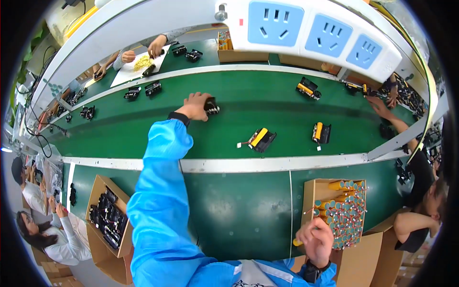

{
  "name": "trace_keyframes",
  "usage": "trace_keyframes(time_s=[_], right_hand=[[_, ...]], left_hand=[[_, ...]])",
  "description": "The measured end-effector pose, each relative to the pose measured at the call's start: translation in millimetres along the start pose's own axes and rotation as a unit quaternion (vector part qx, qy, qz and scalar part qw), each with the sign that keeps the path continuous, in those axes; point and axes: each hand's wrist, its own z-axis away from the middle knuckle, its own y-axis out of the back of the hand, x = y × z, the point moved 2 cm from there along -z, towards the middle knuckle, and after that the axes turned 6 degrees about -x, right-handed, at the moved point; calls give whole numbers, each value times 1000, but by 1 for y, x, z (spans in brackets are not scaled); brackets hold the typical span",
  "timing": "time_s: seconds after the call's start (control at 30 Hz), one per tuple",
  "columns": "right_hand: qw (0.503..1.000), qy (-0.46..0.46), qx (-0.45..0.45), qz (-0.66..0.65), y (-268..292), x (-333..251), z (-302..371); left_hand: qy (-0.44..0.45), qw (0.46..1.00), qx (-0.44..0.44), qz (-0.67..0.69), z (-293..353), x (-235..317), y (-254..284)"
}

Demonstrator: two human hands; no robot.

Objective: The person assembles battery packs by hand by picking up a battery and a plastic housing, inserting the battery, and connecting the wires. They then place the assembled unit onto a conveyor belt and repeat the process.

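Stretched far out over the green conveyor belt, my left hand [193, 106] is closed around a black plastic housing [212, 106]. My right hand [316, 238] has its fingers curled, low down beside the near left corner of a cardboard box [310, 193] packed with yellow battery cells [340, 203] with teal ends and thin wires. A yellow battery cell [297, 242] pokes out at its fingers, mostly hidden by the hand. Two black housings, each with a yellow cell inside, lie on the belt: one [261, 139] right of my left hand, another [321, 133] farther right.
Another cardboard box [98, 191] of black housings stands at the left. A filled housing [307, 88] and several dark ones lie farther along the belt. A white socket strip [311, 33] hangs overhead. Co-workers' hands [155, 46] work across the belt, with another co-worker's arm [387, 115] at right.
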Motion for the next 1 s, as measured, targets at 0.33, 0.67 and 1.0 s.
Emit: trace_keyframes(time_s=[0.33, 0.67, 1.0], right_hand=[[983, -169, -57, -41, -66, 80, -44], [986, -145, -58, 67, -84, 104, -69], [979, -38, -24, 196, -101, 134, -95]], left_hand=[[-445, 889, 38, -104, 226, 98, -76], [103, 981, -6, 164, 263, 131, -92], [-106, 973, -53, 198, 265, 110, -126]])
